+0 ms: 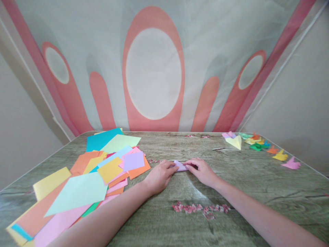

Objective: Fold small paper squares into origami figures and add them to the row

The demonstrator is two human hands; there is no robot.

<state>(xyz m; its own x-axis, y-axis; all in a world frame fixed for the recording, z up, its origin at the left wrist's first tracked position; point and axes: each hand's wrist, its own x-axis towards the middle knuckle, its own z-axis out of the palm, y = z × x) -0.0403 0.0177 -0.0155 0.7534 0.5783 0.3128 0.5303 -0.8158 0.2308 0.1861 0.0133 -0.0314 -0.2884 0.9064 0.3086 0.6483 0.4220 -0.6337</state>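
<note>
A small folded lilac paper (180, 167) is held at a wood-grain table (144, 219). Its left end is gripped by the fingertips of the left hand (159, 176); its right end is pinched between thumb and fingers of the right hand (202, 170). Left of the lilac paper, coloured sheets (77, 190) are heaped; far to its right, small paper figures (257, 147) are grouped.

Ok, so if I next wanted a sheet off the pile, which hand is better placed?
Probably your left hand: it's nearer the paper pile. Your right hand is farther off, and both touch the folded lilac paper.
</note>
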